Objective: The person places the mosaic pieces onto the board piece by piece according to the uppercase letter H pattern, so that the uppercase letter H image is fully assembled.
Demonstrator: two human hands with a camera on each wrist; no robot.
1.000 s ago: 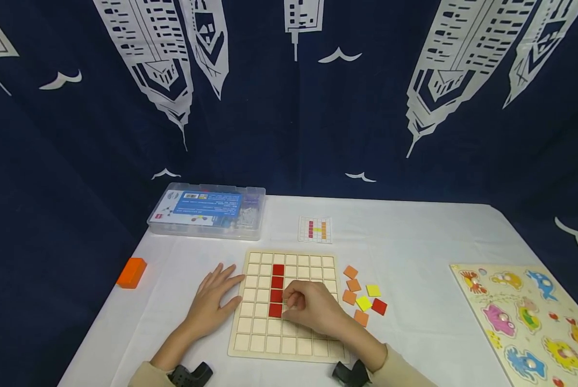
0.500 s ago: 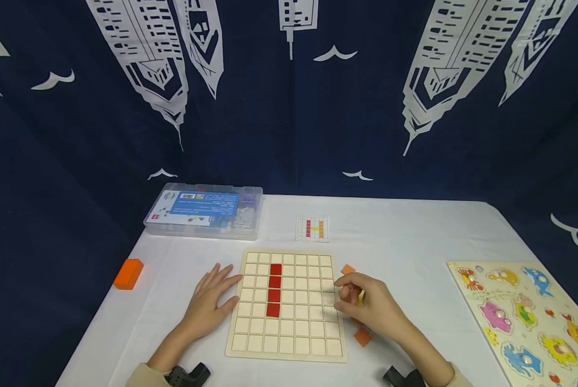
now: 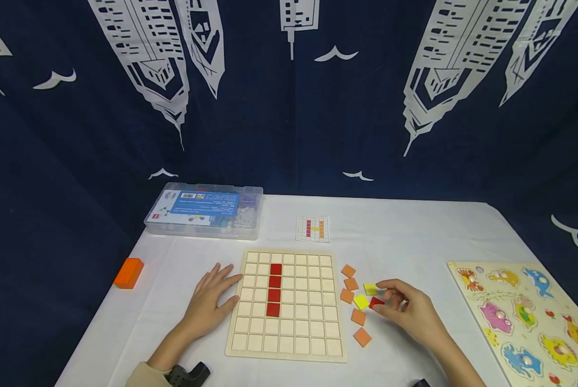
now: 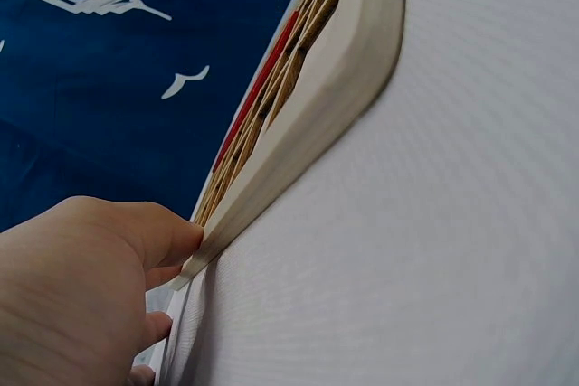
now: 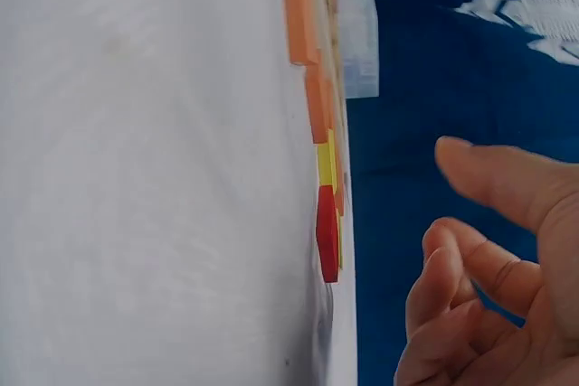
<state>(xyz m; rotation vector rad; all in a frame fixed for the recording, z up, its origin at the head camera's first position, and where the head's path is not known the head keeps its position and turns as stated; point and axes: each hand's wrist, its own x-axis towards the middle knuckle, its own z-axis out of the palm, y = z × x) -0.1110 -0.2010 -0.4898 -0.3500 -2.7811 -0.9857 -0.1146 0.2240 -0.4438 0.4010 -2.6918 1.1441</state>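
Observation:
A wooden grid board (image 3: pixel 286 352) lies on the table with a column of several red square tiles (image 3: pixel 273 295) set in its cells. My left hand (image 3: pixel 211 301) rests at the board's left edge, fingers extended; in the left wrist view its fingers (image 4: pixel 167 232) touch the rim. Off the board's right side, my right hand (image 3: pixel 409 312) is over a loose red tile (image 3: pixel 376 302), thumb and index finger apart. The right wrist view shows a gap between that hand (image 5: pixel 498 268) and the tile (image 5: pixel 327 234). Two yellow tiles (image 3: pixel 361 302) and several orange tiles (image 3: pixel 358 317) lie beside it.
A small pattern card (image 3: pixel 312 229) lies behind the board. At the back left stands a clear plastic case (image 3: pixel 204 211) with a blue label. An orange block (image 3: pixel 129 273) sits near the left table edge, and an animal puzzle board (image 3: pixel 526 317) lies at the right.
My right hand has left the board's red column and moved right to the loose tiles, over the red one. One more orange tile lies at the front of the loose group. The left hand stays put.

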